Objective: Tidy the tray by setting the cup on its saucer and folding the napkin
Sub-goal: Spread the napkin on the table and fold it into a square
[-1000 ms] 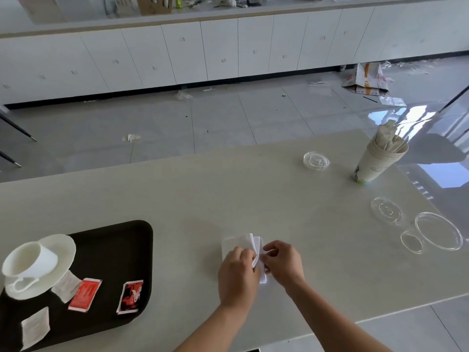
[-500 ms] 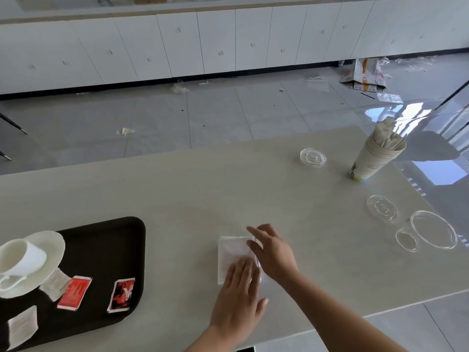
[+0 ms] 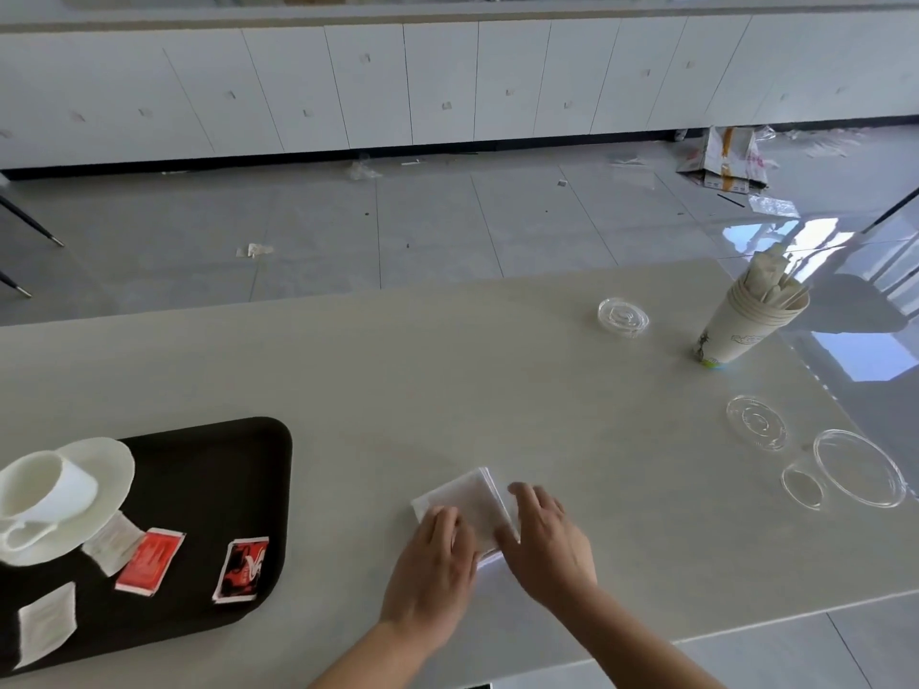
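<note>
Tray [image 3: 214,469], table's [image 3: 497,380] near-left corner, holds cup [image 3: 49,489] on saucer [image 3: 112,460], handle toward near edge. Left hand [image 3: 432,574] and right hand [image 3: 552,544] press folded napkin [image 3: 472,499], fingers straight.

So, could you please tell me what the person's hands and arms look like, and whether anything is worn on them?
Both are bare: the left hand and right hand wear no gloves, and no sleeve shows on either arm up to the picture's bottom edge. No watch, ring, bracelet or marking is visible.
</note>
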Motion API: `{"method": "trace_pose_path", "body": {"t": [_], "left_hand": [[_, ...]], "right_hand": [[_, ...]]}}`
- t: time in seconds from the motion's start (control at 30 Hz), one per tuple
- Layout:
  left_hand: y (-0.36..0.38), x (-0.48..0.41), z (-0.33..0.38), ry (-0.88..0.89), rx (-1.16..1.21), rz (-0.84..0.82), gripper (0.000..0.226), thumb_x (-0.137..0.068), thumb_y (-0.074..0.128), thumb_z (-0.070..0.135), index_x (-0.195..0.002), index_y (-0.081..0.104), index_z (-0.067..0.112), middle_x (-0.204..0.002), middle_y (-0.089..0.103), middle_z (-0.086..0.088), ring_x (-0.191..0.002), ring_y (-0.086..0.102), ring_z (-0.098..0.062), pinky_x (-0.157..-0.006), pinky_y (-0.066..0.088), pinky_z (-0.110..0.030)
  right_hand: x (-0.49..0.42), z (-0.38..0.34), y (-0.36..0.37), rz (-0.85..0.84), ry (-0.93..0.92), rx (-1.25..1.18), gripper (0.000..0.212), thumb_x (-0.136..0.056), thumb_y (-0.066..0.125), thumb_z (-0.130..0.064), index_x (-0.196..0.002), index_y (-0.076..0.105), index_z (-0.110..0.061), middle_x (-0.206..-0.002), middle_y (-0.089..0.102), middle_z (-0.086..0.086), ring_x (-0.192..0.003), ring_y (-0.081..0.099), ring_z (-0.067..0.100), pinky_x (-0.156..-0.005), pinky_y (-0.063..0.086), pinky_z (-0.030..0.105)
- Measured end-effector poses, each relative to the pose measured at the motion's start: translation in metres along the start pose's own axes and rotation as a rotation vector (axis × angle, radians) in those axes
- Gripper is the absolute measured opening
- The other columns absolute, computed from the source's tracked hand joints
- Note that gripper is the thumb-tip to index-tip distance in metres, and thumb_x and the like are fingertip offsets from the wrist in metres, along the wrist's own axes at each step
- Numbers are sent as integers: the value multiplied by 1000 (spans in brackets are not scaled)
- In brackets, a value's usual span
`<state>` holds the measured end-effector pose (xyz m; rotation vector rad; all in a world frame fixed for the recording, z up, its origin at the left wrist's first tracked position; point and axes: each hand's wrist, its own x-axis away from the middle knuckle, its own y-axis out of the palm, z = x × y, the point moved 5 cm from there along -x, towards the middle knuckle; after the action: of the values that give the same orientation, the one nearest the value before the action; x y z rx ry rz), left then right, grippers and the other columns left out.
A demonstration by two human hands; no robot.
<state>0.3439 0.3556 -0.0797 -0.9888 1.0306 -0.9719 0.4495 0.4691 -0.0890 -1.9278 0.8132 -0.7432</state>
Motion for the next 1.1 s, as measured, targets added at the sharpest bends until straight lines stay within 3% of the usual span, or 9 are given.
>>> {"method": "trace_pose_path", "body": {"t": [0.1,0.17,0.3,0.43,0.53,0.63,0.73,0.83,1.1], "left_hand": [[9,7,6,-30,-116,-62,47,-88,45,22,-126,60,-1,-137,52,-27,-127,51,-41,-104,39,-48],[11,10,4,-63,-126,-136,57,-93,38,33,-144,41,8,-151,35,-21,-139,34,-38,-108,24,-50],[13,10,-1,-39,-129,-283,72,-91,34,61,-145,41,14,-154,30,-19,-143,26,-37,-108,19,-52],[9,8,-1,-47,-131,-291,75,-90,31,64,-145,40,14,-154,28,-18,-145,13,-31,-110,12,-50],[1,9,-1,-51,-111,-271,71,-91,30,62,-142,47,16,-154,33,-16,-145,22,-35,-112,16,-51],[-11,20,-6,-127,59,-153,56,-90,50,48,-134,54,14,-146,45,-19,-133,42,-40,-106,42,-48],[-18,31,-16,-461,266,8,44,-82,71,24,-121,59,9,-114,58,-15,-101,56,-37,-85,52,-43],[-17,31,-20,-697,365,-25,37,-88,65,27,-119,58,8,-106,58,-12,-100,53,-33,-86,44,-41],[-12,22,-14,-685,293,-167,25,-92,57,31,-114,58,20,-104,61,-7,-99,59,-27,-83,42,-33]], "right_hand": [[-5,-10,3,-36,-355,166,74,-91,43,-27,-152,4,-34,-161,6,-18,-148,9,21,-118,24,38],[-11,-8,10,-97,-492,257,70,-95,34,-25,-154,-4,-32,-161,-11,-19,-149,-14,22,-121,-4,42],[-16,4,16,-156,-505,364,65,-99,17,-59,-154,-5,-31,-161,-8,-16,-149,-11,25,-116,-5,47],[-16,1,15,-153,-514,420,66,-99,12,-61,-154,-2,-28,-162,-6,-12,-148,-11,27,-115,-5,47],[-14,0,12,-172,-482,356,67,-97,12,-62,-153,-9,-31,-161,-15,-14,-148,-19,22,-117,-11,44],[-4,-1,2,-76,-322,177,66,-96,16,-63,-154,12,-30,-163,9,-8,-150,7,20,-121,12,39],[5,-1,-12,146,-172,80,51,-97,34,-56,-128,56,-22,-121,61,-4,-113,54,24,-86,51,38],[6,-4,-11,121,-69,44,36,-95,47,-50,-109,63,-21,-96,62,-3,-98,57,23,-71,51,38],[-1,-5,-4,-17,177,-72,22,-80,68,-41,-90,66,-21,-91,68,2,-87,64,28,-69,46,31]]}}
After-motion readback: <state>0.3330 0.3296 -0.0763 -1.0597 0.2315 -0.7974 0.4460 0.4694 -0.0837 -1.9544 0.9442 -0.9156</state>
